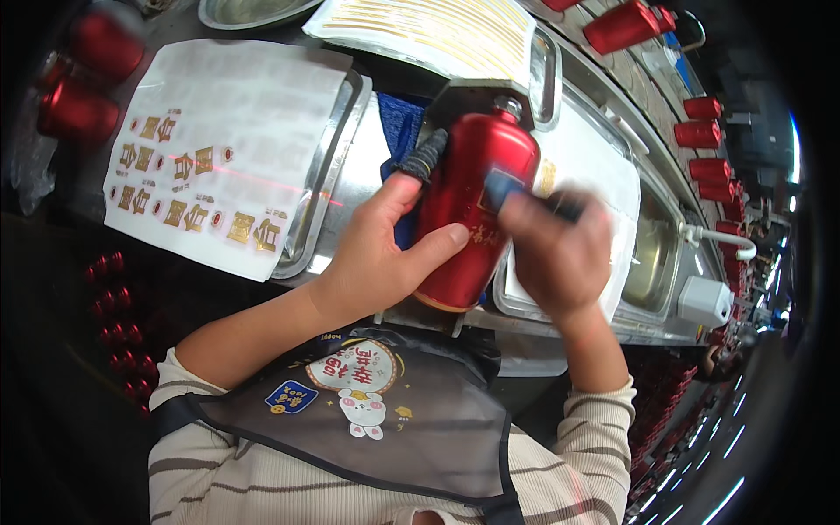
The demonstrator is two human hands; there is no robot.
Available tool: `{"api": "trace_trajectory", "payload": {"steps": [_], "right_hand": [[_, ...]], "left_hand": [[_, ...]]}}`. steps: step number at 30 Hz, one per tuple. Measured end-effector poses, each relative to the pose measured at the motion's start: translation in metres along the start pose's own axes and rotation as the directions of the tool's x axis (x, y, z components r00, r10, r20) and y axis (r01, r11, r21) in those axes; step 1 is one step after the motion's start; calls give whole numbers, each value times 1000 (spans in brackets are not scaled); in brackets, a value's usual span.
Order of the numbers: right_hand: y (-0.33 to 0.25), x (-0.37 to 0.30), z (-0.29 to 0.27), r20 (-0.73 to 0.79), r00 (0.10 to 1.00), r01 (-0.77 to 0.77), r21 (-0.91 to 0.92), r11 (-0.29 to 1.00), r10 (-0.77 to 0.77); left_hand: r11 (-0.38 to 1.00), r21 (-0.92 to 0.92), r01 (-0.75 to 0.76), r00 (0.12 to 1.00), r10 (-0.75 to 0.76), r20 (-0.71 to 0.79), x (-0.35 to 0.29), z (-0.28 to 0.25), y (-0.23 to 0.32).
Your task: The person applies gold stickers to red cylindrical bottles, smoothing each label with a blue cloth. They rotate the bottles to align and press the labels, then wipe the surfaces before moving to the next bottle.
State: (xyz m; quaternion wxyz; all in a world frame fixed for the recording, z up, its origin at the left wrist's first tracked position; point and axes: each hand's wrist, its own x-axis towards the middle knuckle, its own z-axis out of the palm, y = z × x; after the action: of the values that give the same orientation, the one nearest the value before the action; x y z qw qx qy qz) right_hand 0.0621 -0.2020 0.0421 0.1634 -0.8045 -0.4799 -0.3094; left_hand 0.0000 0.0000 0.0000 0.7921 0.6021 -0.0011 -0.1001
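Observation:
A shiny red metal bottle point(500, 153) with a silver neck lies on a metal stand point(464, 94) in front of me. Its side carries gold lettering and a gold-edged square mark. My left hand point(372, 245) steadies the bottle from the left, thumb across its front, with a dark cover on one finger. On the bottle's right side my right hand point(564, 254) is closed and smeared by motion. From its fingers a small blue piece point(500, 188) presses at the square mark; its exact kind is too blurred to tell. Part of the bottle's right edge is hidden by this hand.
At left, a white sheet point(236, 101) with gold decals lies over a metal tray point(350, 118). Another sheet with gold strips point(420, 31) lies at the back. A blue cloth point(398, 122) sits behind my left hand. More red bottles point(626, 26) stand around; a water basin point(654, 254) is at right.

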Motion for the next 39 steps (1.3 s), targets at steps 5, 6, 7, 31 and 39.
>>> {"api": "trace_trajectory", "payload": {"steps": [5, 6, 7, 31, 39], "right_hand": [[-8, 34, -1, 261, 941, -320, 467, 824, 217], [-5, 38, -1, 226, 965, -215, 389, 896, 133], [3, 42, 3, 171, 985, -87, 308, 948, 35], [3, -2, -2, 73, 864, -472, 460, 752, 497], [-15, -13, -7, 226, 361, -656, 752, 74, 905]], "left_hand": [[965, -257, 55, 997, -39, 66, 12, -17, 7], [956, -289, 59, 998, -49, 41, 8, -16, 7], [947, -314, 65, 998, -61, 21, 5, -11, 7], [667, 593, -451, 890, 389, 239, -25, -19, 17], [483, 781, -396, 916, 273, 296, -18, -11, -12]]}}
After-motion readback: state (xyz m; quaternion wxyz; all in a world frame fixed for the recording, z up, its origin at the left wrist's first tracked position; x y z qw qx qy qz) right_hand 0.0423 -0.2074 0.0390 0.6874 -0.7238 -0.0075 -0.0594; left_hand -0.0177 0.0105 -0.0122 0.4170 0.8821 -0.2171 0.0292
